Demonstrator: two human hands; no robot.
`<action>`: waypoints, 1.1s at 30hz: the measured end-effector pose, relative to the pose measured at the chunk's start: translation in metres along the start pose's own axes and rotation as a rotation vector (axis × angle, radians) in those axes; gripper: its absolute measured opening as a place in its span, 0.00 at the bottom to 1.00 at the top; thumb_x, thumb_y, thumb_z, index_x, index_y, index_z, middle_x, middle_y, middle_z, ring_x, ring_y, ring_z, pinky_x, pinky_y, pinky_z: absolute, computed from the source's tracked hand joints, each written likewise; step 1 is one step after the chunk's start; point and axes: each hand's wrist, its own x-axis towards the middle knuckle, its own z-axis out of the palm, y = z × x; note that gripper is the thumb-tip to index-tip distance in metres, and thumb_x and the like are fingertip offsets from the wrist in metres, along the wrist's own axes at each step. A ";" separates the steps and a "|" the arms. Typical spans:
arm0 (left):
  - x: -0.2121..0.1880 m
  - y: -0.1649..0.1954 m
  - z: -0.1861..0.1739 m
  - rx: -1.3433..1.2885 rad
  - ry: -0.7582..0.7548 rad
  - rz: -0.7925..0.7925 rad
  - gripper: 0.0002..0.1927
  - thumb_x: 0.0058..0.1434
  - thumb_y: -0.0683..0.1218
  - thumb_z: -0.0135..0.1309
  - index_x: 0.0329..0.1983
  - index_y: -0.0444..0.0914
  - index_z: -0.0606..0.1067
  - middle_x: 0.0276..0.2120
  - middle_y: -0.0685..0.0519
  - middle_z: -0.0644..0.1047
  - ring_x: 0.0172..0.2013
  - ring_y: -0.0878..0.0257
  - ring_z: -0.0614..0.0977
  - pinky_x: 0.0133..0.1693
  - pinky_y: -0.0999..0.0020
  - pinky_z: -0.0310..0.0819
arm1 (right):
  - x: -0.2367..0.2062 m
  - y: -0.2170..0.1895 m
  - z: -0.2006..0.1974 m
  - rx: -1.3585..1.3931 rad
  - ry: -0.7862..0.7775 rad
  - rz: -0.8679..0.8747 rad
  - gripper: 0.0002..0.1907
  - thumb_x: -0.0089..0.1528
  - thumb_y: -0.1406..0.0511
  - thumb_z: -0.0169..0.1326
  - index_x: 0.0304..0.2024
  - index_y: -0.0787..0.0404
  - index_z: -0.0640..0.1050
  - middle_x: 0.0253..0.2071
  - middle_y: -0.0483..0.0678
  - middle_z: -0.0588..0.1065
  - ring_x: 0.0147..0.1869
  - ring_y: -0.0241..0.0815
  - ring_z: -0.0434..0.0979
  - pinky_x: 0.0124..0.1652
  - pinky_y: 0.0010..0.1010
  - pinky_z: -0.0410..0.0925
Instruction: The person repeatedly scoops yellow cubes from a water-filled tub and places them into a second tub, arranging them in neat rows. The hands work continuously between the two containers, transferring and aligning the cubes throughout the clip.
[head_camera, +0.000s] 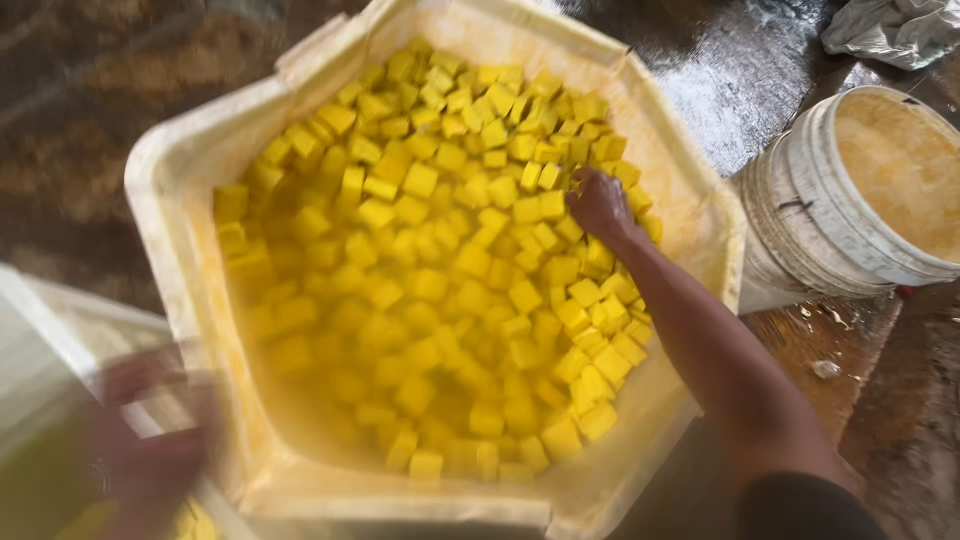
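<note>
Head view, the only one: we look straight down into a big white tub w/ angled corners, filling most of the frame. It's packed w/ yellow cubes sitting in yellow liquid; the cubes lie loose & jumbled, thickest at the far & right side, more sunk & blurred at the near left.

Our right hand reaches in from the near right, forearm crossing the tub's right rim. It rests on the cubes at the far right of the pile, fingers curled down among them; we can't tell whether it grips one or only touches them. A dark sleeve shows at the near right corner.

Our left hand is at the near left, just outside the tub's near-left wall. It's heavily motion-blurred, so we can't tell if it's wide, narrow or holding sth. Beside it sits a white tray, also blurred, w/ a bit of yellow at the bottom edge.

Right of the tub, touching or just beside its wall, stands a white bucket w/ pale orange-yellow contents. The floor at far right looks wet & dark. A crumpled grey-white cloth lies at the far right corner.
</note>
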 end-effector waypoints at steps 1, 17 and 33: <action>-0.002 0.020 0.036 0.082 -0.261 -0.024 0.29 0.54 0.48 0.64 0.61 0.43 0.74 0.56 0.49 0.76 0.58 0.56 0.76 0.58 0.62 0.69 | 0.016 0.011 -0.009 0.046 0.069 -0.017 0.22 0.60 0.61 0.58 0.55 0.62 0.77 0.50 0.63 0.78 0.58 0.64 0.76 0.56 0.50 0.69; -0.030 0.000 0.190 0.825 -1.401 0.072 0.44 0.62 0.57 0.57 0.76 0.43 0.52 0.66 0.44 0.67 0.65 0.46 0.69 0.63 0.52 0.67 | 0.057 0.035 -0.006 0.113 -0.109 -0.002 0.27 0.54 0.58 0.67 0.51 0.60 0.73 0.45 0.57 0.78 0.50 0.55 0.78 0.50 0.44 0.71; -0.028 -0.002 0.211 0.844 -1.048 -0.132 0.25 0.58 0.54 0.59 0.58 0.43 0.71 0.54 0.47 0.77 0.57 0.48 0.78 0.55 0.48 0.75 | 0.036 0.041 -0.032 0.106 -0.072 -0.369 0.27 0.57 0.60 0.63 0.55 0.60 0.69 0.47 0.64 0.76 0.51 0.64 0.77 0.50 0.50 0.69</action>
